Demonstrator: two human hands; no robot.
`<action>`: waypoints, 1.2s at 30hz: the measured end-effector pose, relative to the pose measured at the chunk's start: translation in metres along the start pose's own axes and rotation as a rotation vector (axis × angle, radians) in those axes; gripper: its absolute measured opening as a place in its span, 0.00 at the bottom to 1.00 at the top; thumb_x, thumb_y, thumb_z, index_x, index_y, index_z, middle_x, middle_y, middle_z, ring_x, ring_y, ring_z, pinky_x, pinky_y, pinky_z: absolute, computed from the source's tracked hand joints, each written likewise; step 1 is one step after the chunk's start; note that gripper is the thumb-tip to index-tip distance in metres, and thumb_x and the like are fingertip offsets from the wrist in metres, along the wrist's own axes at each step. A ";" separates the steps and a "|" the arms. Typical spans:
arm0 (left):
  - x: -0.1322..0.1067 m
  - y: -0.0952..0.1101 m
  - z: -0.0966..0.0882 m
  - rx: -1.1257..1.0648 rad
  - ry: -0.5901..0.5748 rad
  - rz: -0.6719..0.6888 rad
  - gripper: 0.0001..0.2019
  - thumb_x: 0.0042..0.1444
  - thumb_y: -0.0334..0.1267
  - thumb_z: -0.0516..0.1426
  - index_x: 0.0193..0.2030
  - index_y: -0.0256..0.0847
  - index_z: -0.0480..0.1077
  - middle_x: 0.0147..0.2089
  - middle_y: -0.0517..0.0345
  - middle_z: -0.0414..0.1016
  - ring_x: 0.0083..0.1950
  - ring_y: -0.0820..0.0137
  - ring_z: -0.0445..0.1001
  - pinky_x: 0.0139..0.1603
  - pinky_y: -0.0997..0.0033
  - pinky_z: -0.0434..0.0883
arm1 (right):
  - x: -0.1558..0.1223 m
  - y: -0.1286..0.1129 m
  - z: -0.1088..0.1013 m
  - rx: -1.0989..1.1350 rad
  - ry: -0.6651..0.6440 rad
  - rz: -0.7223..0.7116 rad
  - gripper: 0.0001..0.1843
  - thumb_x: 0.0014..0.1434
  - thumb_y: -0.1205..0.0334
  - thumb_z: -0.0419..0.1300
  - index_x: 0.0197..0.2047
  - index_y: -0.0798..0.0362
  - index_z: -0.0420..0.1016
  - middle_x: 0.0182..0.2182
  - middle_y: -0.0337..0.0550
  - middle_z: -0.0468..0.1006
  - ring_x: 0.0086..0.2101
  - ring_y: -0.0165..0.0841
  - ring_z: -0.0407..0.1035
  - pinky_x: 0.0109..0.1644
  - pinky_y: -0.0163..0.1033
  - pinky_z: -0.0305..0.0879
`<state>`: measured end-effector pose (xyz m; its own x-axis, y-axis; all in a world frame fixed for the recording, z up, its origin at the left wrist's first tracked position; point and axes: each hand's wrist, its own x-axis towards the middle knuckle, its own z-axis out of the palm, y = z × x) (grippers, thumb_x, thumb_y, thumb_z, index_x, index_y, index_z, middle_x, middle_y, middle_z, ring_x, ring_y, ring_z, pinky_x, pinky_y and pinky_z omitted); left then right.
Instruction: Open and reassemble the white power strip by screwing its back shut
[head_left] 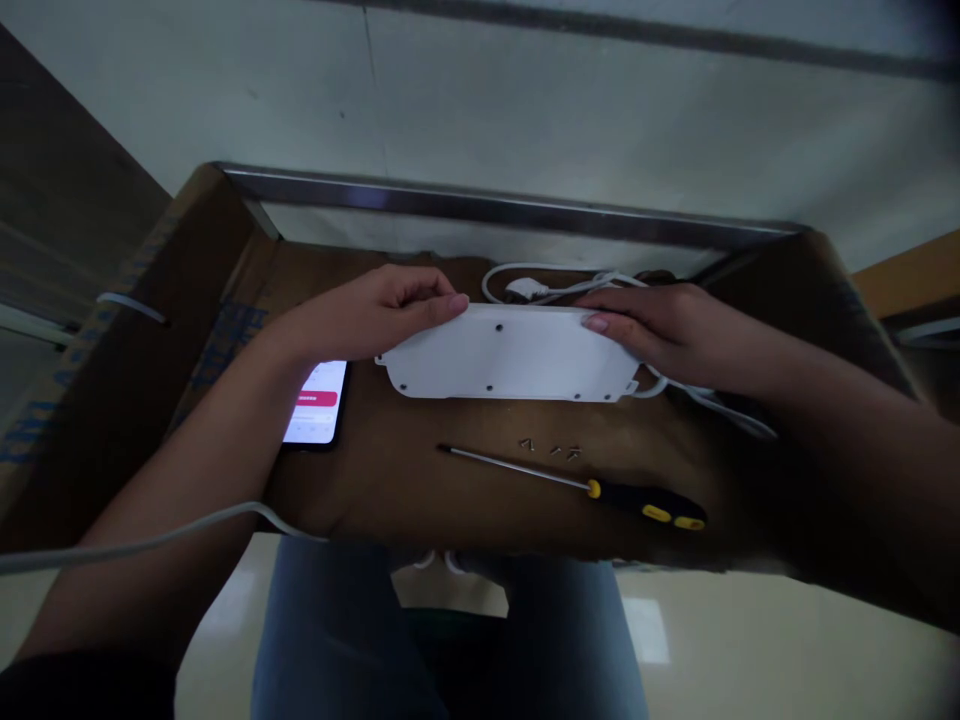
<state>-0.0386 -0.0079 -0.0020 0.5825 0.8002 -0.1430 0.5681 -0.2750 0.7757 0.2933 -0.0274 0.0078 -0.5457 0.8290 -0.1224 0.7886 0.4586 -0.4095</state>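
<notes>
Fingers of the left hand (390,308) and right hand (664,322) pinch the far edge of a white casing (514,355), which sits between them. Loose screws (556,450) and a screwdriver (594,489) lie on the near side of those fingertips.

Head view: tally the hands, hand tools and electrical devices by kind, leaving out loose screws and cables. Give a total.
Left hand and right hand: 2
White power strip: 1
Screwdriver with dark-and-yellow handle: 1
Smartphone: 1
Total: 5
</notes>
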 end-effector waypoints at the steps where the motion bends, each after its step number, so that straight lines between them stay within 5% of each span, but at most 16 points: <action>1: 0.000 0.000 0.000 0.000 -0.004 0.004 0.25 0.65 0.62 0.55 0.49 0.43 0.77 0.40 0.56 0.78 0.37 0.68 0.73 0.36 0.72 0.70 | 0.001 0.000 0.001 -0.003 -0.002 0.000 0.35 0.73 0.36 0.43 0.55 0.56 0.78 0.47 0.55 0.84 0.39 0.38 0.75 0.47 0.44 0.67; 7: 0.004 0.001 0.001 -0.007 0.063 0.026 0.23 0.63 0.60 0.58 0.47 0.41 0.78 0.41 0.57 0.81 0.41 0.68 0.76 0.40 0.71 0.71 | 0.001 0.001 0.003 0.023 0.014 0.042 0.33 0.74 0.39 0.44 0.58 0.56 0.78 0.45 0.54 0.83 0.39 0.35 0.73 0.47 0.42 0.66; 13: 0.007 -0.003 0.007 -0.082 0.477 0.048 0.23 0.61 0.61 0.61 0.46 0.42 0.77 0.41 0.57 0.80 0.40 0.69 0.74 0.38 0.70 0.68 | -0.001 -0.002 -0.001 0.033 0.275 0.109 0.31 0.73 0.38 0.48 0.52 0.56 0.81 0.38 0.49 0.82 0.34 0.32 0.68 0.40 0.39 0.60; 15: 0.008 -0.005 0.007 -0.110 0.527 0.025 0.24 0.62 0.63 0.61 0.48 0.43 0.76 0.39 0.58 0.78 0.37 0.71 0.71 0.35 0.70 0.66 | -0.001 -0.003 -0.002 0.052 0.302 0.137 0.31 0.73 0.38 0.49 0.49 0.56 0.81 0.36 0.48 0.80 0.34 0.31 0.66 0.39 0.38 0.59; 27: -0.001 -0.003 -0.004 0.089 0.121 -0.057 0.27 0.66 0.63 0.55 0.52 0.41 0.78 0.41 0.61 0.78 0.39 0.70 0.69 0.40 0.68 0.65 | 0.003 0.003 0.003 -0.030 0.046 0.070 0.36 0.73 0.35 0.45 0.56 0.57 0.79 0.43 0.53 0.83 0.37 0.33 0.70 0.46 0.40 0.61; 36: 0.001 -0.009 -0.005 0.253 -0.032 -0.116 0.25 0.69 0.58 0.49 0.45 0.42 0.78 0.34 0.60 0.78 0.34 0.69 0.71 0.34 0.70 0.64 | 0.014 0.010 0.014 -0.140 0.074 -0.114 0.32 0.76 0.41 0.43 0.53 0.56 0.79 0.48 0.53 0.84 0.46 0.39 0.75 0.56 0.45 0.65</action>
<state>-0.0465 -0.0023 -0.0064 0.5206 0.8182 -0.2441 0.7569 -0.3098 0.5755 0.2896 -0.0159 -0.0111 -0.6155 0.7880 -0.0138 0.7576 0.5867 -0.2861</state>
